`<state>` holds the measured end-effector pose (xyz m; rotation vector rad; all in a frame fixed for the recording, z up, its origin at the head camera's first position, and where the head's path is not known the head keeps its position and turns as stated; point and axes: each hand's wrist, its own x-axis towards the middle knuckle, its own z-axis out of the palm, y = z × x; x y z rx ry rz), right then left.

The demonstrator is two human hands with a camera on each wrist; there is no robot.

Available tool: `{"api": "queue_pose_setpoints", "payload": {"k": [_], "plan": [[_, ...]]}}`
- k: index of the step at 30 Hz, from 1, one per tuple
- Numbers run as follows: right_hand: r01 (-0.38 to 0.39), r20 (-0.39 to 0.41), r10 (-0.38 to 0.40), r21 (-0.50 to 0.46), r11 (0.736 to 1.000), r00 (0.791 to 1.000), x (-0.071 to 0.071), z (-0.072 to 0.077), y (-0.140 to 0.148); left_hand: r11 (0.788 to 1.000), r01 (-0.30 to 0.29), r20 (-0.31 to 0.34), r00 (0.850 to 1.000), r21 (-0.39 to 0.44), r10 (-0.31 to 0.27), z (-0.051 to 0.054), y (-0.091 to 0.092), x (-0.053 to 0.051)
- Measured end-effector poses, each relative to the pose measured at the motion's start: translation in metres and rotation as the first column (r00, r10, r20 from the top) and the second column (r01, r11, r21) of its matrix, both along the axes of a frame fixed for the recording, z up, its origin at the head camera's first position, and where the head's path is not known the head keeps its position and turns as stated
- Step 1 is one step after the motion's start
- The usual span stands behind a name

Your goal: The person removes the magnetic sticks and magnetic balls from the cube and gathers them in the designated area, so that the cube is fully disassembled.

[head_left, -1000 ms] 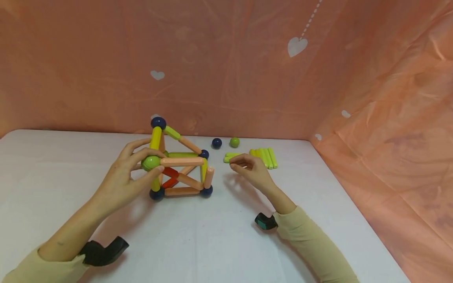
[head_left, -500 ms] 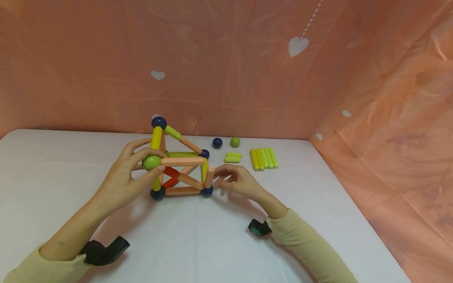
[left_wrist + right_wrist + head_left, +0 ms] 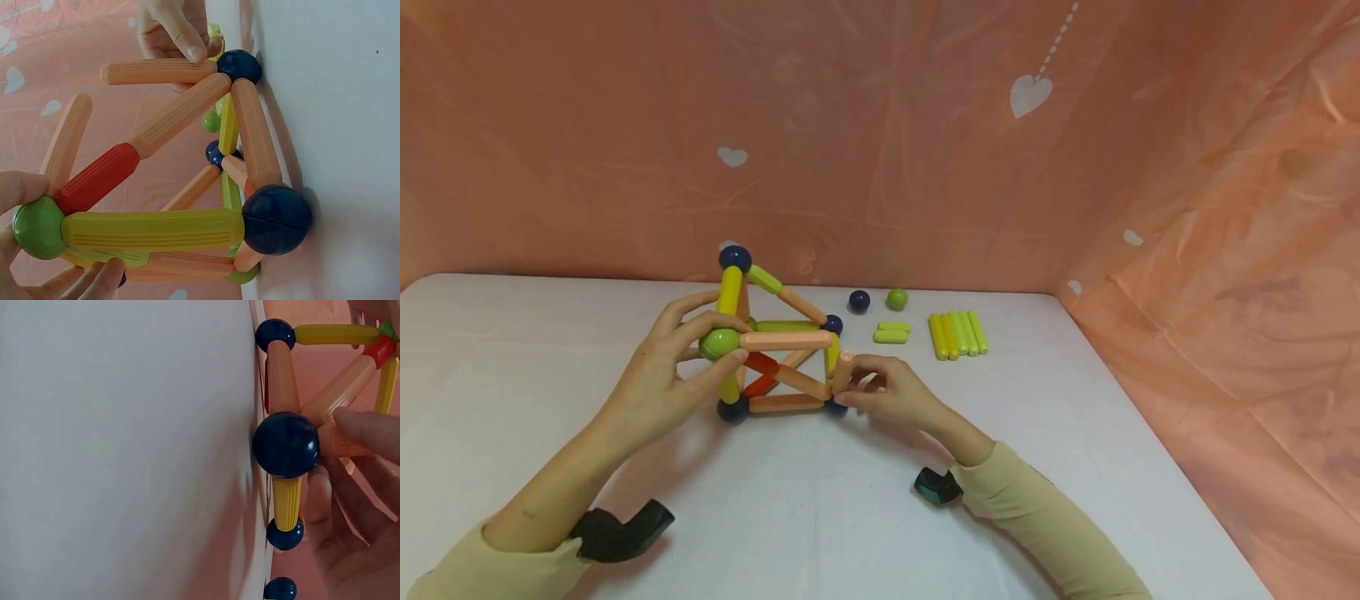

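Note:
A frame of magnetic rods and balls stands on the white table, with navy balls at its lower corners. My left hand (image 3: 655, 379) grips the frame's front green ball (image 3: 718, 345). From that ball an orange rod (image 3: 786, 340) extends to the right, its far end free in the left wrist view. My right hand (image 3: 898, 396) pinches a near-upright orange rod (image 3: 844, 372) low down, just above the front right navy ball (image 3: 286, 445). That rod's upper end carries no ball. A red and orange diagonal (image 3: 100, 178) joins the green ball to this navy ball.
Behind the frame lie a loose navy ball (image 3: 859, 302) and a loose green ball (image 3: 897, 299). Two short green rods (image 3: 892, 337) and a row of several yellow and green rods (image 3: 958, 335) lie to the right. A pink curtain (image 3: 880, 150) hangs behind the table.
My right hand has come left and down from near the short green rods to the upright orange rod and now pinches it. My left hand has stayed on the green ball.

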<state>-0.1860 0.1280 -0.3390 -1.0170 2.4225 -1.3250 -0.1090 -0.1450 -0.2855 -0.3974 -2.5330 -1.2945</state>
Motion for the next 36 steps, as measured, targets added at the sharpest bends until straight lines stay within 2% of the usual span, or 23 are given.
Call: {"api": "queue_pose_setpoints", "payload": {"k": [4, 7, 16, 20, 24, 28, 31, 36], "plan": [[-0.003, -0.102, 0.006, 0.03, 1.0, 0.995, 0.0, -0.001, -0.001, 1.0, -0.002, 0.002, 1.0, -0.002, 0.002, 0.001, -0.001, 0.0], [-0.008, -0.145, 0.014, 0.042, 0.999, 0.989, 0.001, 0.0, -0.002, 1.0, -0.005, 0.007, 1.0, -0.004, 0.005, 0.001, -0.002, 0.0], [-0.008, -0.17, 0.018, 0.058, 0.998, 0.985, 0.004, -0.001, -0.002, 1.0, -0.003, 0.004, 1.0, -0.005, 0.003, -0.001, -0.002, -0.001], [0.015, -0.143, -0.006, 0.061, 0.998, 0.99, 0.004, 0.0, 0.001, 1.0, -0.004, 0.016, 1.0, -0.012, 0.004, -0.001, -0.002, -0.001], [0.073, -0.087, -0.068, 0.055, 0.996, 0.994, 0.002, 0.0, 0.008, 1.0, -0.002, 0.014, 1.0, -0.015, 0.002, -0.001, -0.001, -0.001], [0.147, -0.067, -0.145, 0.033, 0.989, 0.987, -0.002, 0.0, 0.017, 1.0, -0.002, 0.008, 1.0, -0.014, 0.002, 0.0, -0.002, -0.001], [0.218, -0.05, -0.217, 0.029, 0.975, 0.975, -0.004, 0.001, 0.025, 1.0, -0.004, 0.009, 1.0, -0.014, 0.004, 0.0, -0.002, -0.002], [0.336, -0.019, -0.335, 0.028, 0.942, 0.942, -0.007, 0.005, 0.039, 1.0, -0.003, 0.008, 1.0, -0.013, 0.003, -0.001, -0.003, -0.002]]}}
